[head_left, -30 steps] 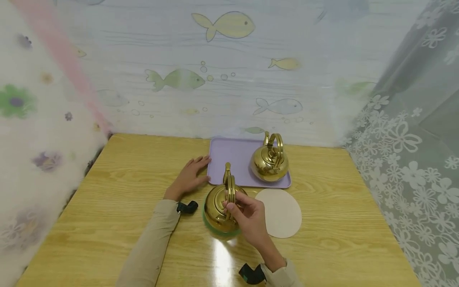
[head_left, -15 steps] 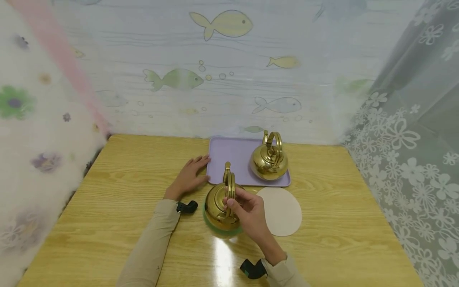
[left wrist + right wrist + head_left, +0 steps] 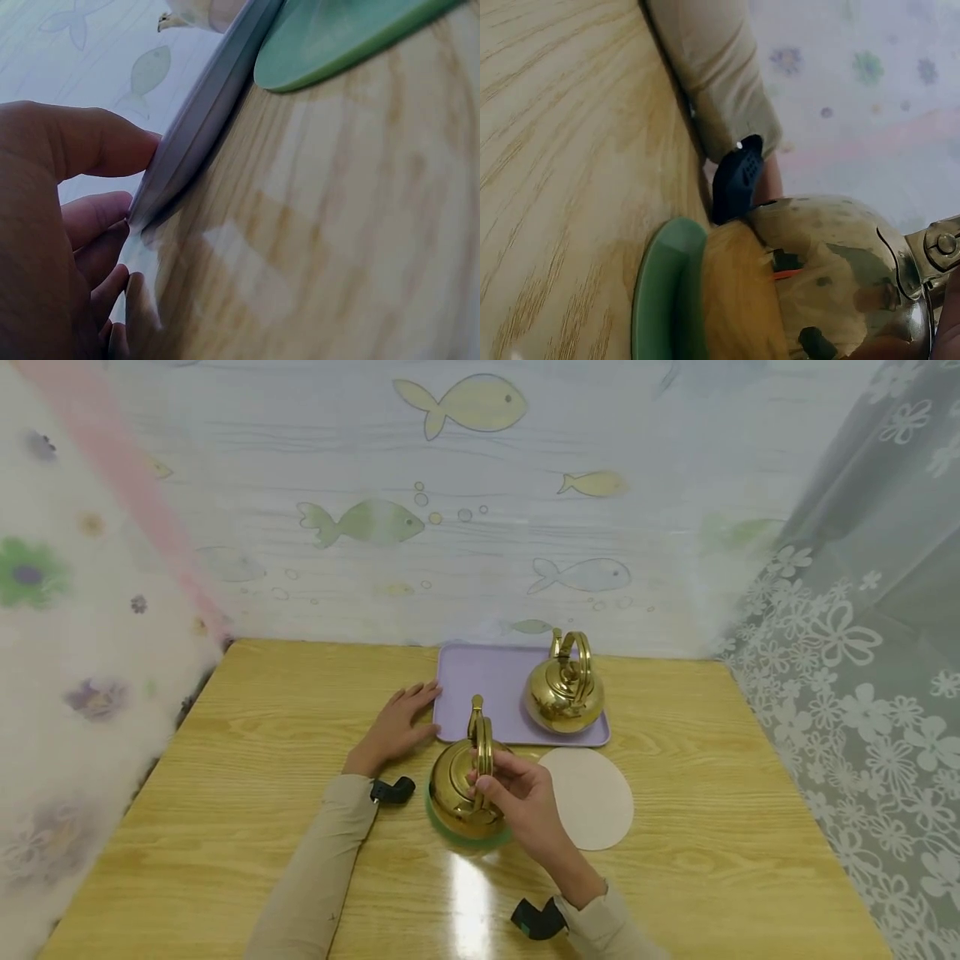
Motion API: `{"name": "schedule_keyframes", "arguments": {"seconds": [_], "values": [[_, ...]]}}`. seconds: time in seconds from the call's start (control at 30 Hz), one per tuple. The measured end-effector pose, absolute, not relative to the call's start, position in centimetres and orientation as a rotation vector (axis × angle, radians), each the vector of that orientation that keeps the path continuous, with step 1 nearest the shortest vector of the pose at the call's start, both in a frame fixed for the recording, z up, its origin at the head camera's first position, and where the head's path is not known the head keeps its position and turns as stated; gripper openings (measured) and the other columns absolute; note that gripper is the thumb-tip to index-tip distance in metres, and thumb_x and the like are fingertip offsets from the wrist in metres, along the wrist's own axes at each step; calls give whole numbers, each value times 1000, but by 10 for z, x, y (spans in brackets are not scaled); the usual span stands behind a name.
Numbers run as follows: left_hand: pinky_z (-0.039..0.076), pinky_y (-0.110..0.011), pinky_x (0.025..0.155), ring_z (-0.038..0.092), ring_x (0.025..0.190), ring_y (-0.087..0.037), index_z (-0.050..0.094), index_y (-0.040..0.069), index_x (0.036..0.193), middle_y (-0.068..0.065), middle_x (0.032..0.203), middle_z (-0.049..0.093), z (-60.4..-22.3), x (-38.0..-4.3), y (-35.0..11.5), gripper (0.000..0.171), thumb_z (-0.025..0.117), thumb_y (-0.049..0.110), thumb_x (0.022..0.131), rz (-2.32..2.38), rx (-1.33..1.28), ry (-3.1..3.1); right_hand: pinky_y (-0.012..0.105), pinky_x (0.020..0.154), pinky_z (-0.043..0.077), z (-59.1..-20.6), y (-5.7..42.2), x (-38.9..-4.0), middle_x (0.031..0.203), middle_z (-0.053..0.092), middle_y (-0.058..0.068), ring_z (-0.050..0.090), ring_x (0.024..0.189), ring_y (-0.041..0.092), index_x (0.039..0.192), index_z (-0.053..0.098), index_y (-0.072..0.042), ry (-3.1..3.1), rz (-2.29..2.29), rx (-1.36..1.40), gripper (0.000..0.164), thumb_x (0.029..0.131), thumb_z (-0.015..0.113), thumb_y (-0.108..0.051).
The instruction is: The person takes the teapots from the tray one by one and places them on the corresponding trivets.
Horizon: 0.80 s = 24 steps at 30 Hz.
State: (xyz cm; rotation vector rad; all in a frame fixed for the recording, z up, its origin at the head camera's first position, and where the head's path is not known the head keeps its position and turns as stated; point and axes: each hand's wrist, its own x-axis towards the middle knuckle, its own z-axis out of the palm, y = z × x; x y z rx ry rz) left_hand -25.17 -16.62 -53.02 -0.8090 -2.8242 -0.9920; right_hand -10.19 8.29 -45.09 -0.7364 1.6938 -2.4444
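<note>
A shiny gold kettle (image 3: 450, 789) is over a round green mat (image 3: 487, 843) at the middle of the table. My right hand (image 3: 532, 806) pinches its upright handle between thumb and fingers. In the right wrist view the kettle's body (image 3: 832, 262) is close to the green mat (image 3: 649, 300); whether they touch I cannot tell. My left hand (image 3: 393, 731) rests with fairly straight fingers at the left edge of a lilac tray (image 3: 480, 685). The left wrist view has thumb and fingertips against the tray rim (image 3: 191, 135). A second gold kettle (image 3: 562, 697) stands on the tray's right side.
A round cream mat (image 3: 596, 802) lies on the wooden table (image 3: 712, 793), right of my right hand and in front of the tray. Behind the table hangs a fish-patterned curtain (image 3: 337, 602). A flowered sheet closes the left side, a lace curtain (image 3: 847, 693) the right.
The head view has shifted slightly. The right hand keeps its hold on the kettle handle, and slightly more green mat shows below the kettle. The left hand stays at the tray edge.
</note>
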Motion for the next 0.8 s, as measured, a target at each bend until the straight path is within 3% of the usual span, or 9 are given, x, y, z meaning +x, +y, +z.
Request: {"name": "schedule_keyframes", "arguments": {"seconds": [0.17,0.33,0.4,0.5,0.57,0.7,0.8], "values": [[9,-55,127,27,152,-41,42,4,154,-14,162,37,-528,-254,-167,72,62,34,92,-993,-802,-2834,22,81,61,-447,84,-104,121,73,2,71,95,6,128,46,31,1715,-2416,-753,48,98,63,-2],[10,-57,127,28,151,-44,43,1,153,-17,161,37,-531,-255,-165,72,62,34,92,-1011,-833,-2810,24,83,61,-445,90,-105,121,69,26,73,93,7,126,53,27,1824,-2329,-756,42,97,64,-2],[10,-58,126,28,150,-45,43,0,153,-18,161,37,-532,-255,-164,72,62,33,92,-1013,-841,-2803,23,82,61,-445,93,-105,115,71,25,73,92,7,121,58,24,1875,-2285,-763,36,97,65,-2],[10,-57,127,28,150,-44,42,1,154,-18,161,36,-531,-254,-164,73,62,34,92,-1010,-841,-2807,22,80,60,-445,94,-106,103,75,13,72,90,6,112,64,21,1916,-2247,-783,28,96,66,-3],[10,-57,127,28,151,-44,43,2,154,-17,162,37,-531,-254,-164,73,62,34,91,-1009,-830,-2809,24,79,61,-445,96,-106,99,75,14,71,91,7,108,67,18,1943,-2214,-799,24,96,67,-3],[10,-57,127,28,151,-43,43,2,154,-16,162,37,-531,-253,-165,73,62,34,91,-1005,-821,-2806,31,79,63,-445,102,-104,101,72,26,71,92,9,112,70,10,2058,-2088,-898,20,95,67,-1],[10,-57,127,28,151,-43,43,2,153,-16,162,37,-530,-253,-164,72,63,34,92,-1005,-822,-2805,35,79,63,-445,111,-102,102,74,18,70,93,9,117,71,3,2205,-1960,-980,23,95,67,0]]}}
